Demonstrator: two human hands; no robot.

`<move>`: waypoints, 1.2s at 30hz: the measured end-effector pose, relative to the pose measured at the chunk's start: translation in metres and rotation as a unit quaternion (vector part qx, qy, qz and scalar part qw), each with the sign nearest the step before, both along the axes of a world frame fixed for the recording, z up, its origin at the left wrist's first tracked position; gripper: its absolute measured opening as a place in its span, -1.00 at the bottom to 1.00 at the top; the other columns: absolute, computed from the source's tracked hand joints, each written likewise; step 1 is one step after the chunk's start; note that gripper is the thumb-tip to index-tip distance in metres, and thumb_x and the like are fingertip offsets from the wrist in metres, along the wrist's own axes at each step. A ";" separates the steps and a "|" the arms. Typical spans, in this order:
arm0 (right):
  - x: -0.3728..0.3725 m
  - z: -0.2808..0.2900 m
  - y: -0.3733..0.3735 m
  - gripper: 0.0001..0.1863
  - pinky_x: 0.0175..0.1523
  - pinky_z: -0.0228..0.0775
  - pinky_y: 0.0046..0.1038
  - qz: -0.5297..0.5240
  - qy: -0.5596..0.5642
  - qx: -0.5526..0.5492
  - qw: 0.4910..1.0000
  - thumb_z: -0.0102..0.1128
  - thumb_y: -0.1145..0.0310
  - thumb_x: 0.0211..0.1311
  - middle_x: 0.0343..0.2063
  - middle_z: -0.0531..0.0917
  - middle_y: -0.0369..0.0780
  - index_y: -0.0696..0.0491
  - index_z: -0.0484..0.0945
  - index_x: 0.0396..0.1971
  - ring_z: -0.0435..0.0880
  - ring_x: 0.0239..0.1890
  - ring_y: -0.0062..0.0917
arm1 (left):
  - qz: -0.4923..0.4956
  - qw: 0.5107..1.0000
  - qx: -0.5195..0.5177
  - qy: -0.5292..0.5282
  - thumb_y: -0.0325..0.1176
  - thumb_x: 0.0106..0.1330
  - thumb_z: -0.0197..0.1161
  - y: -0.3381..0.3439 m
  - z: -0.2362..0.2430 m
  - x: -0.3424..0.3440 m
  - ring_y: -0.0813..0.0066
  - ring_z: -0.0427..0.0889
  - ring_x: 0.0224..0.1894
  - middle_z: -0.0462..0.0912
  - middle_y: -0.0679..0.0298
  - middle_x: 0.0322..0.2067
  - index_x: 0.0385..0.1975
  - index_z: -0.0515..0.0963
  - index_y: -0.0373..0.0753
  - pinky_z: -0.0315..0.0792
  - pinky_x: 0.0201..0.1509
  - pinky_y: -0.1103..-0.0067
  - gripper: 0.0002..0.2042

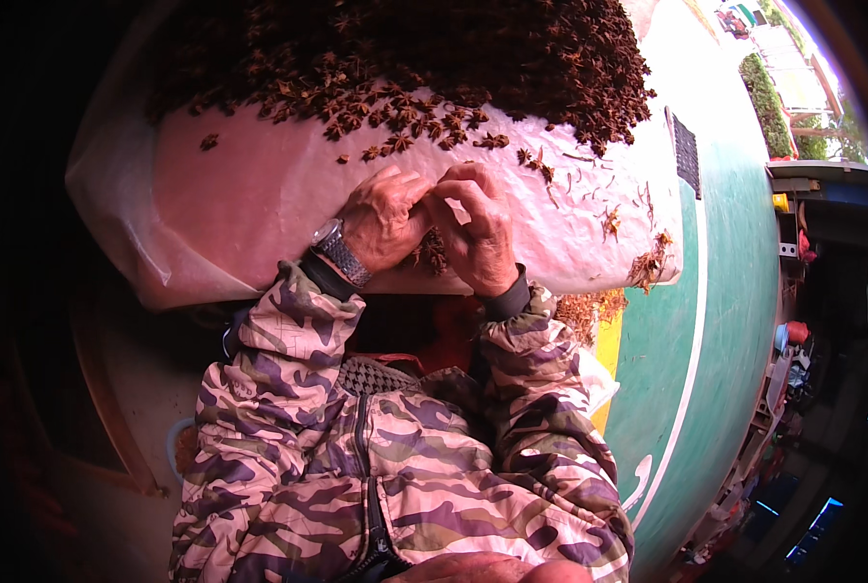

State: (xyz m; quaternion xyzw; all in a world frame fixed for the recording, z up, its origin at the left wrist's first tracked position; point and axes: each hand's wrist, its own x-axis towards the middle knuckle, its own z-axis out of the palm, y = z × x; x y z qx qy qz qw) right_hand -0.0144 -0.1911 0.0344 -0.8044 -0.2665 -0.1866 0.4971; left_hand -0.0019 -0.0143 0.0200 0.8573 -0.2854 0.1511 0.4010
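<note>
My left hand (383, 222), with a metal watch on its wrist, and my right hand (481, 231) meet above the near edge of a table covered with pale plastic sheeting (230, 194). The fingertips of both press together in a pinch; whatever they grip is too small or hidden to make out. Partly covered by my hands, a little cluster of star anise (434, 255) lies at the table edge. Beyond my fingers, loose star anise (395, 144) is scattered in front of a big dark heap of star anise (551, 68).
Thin stems and bits (575, 180) lie on the sheeting to the right, with a clump of dry stalks (651, 262) at the corner. More brown debris (580, 313) sits below that edge. A green floor (716, 321) with a white line stretches right, toward cluttered shelves (779, 389).
</note>
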 end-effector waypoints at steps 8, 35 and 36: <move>0.005 -0.016 -0.021 -0.86 -0.20 0.51 -0.56 -0.050 0.145 0.149 0.977 0.37 0.56 0.35 -0.30 0.71 -0.27 0.17 0.64 -0.14 0.66 -0.27 -0.63 | -0.010 0.999 0.018 0.031 -0.30 0.31 0.37 0.003 0.010 -0.003 0.08 0.64 -0.30 0.64 0.09 -0.37 -0.33 0.60 -0.26 0.52 -0.17 0.31 -0.83; 0.038 -0.044 -0.066 -0.90 -0.24 0.50 -0.52 -0.226 0.130 0.196 0.945 0.30 0.43 0.43 -0.37 0.73 -0.26 0.15 0.64 -0.19 0.65 -0.35 -0.62 | -0.018 0.997 -0.048 0.065 -0.40 0.35 0.25 -0.009 0.013 -0.018 0.06 0.56 -0.38 0.51 0.08 -0.51 -0.51 0.46 -0.32 0.46 -0.28 0.29 -0.79; 0.042 -0.038 -0.078 -0.91 -0.23 0.52 -0.48 -0.262 0.142 0.138 0.945 0.31 0.44 0.41 -0.37 0.75 -0.22 0.14 0.64 -0.21 0.69 -0.33 -0.58 | -0.012 0.998 -0.037 0.058 -0.40 0.35 0.26 -0.008 0.013 -0.018 0.06 0.57 -0.39 0.51 0.07 -0.52 -0.53 0.45 -0.32 0.46 -0.29 0.29 -0.78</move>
